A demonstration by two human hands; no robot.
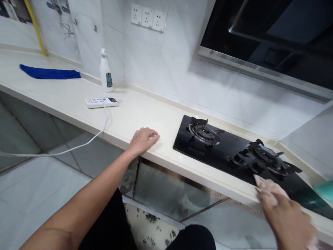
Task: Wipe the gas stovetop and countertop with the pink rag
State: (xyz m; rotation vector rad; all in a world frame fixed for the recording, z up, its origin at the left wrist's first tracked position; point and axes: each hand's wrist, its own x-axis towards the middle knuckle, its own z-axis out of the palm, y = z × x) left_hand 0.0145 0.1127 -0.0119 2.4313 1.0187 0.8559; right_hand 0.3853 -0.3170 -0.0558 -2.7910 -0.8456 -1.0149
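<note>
My left hand (143, 139) rests on the front edge of the cream countertop (78, 100), fingers loosely curled and holding nothing. My right hand (284, 211) is blurred at the lower right and presses a pale pink cloth (265, 184) against the front of the black glass gas hob (229, 156). The hob has a left burner (204, 130) and a right burner (264, 156), each with a dark metal grate.
A white spray bottle (106, 71) stands by the tiled wall, with a white power strip (101, 102) and its cable (78, 146) in front. A blue cloth (50, 73) lies far left. A range hood (267, 41) hangs above. A teal object (325, 190) sits at the right edge.
</note>
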